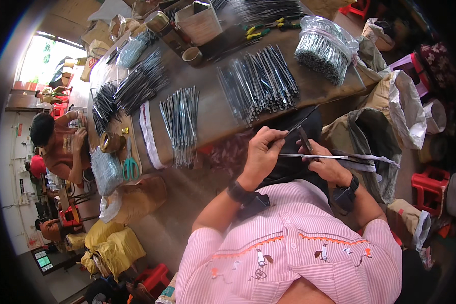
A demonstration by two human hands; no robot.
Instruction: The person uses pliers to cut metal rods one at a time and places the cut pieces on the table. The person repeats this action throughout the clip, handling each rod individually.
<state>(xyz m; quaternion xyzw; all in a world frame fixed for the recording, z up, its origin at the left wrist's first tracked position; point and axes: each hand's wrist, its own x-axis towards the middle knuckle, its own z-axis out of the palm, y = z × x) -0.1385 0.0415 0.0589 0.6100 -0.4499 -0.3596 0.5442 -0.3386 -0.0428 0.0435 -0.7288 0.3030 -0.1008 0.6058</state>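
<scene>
My left hand (263,152) pinches a thin dark strip (302,120) between thumb and fingertips, its far end pointing up and right. My right hand (327,164) is closed around a short dark flat piece (304,139), whose kind I cannot make out. A long silvery strip (289,155) runs across under both hands, and my right fingers appear to touch it. Just beyond, on the table, lies a wide row of thin metal strips (261,83). Left of it is a smaller row of similar strips (181,121).
A plastic-wrapped bundle of strips (321,50) stands at the table's right end. Pliers (258,33) lie at the back, green-handled scissors (130,167) at the left. Open sacks (372,137) and a red stool (430,190) are at my right. Another person (63,144) sits far left.
</scene>
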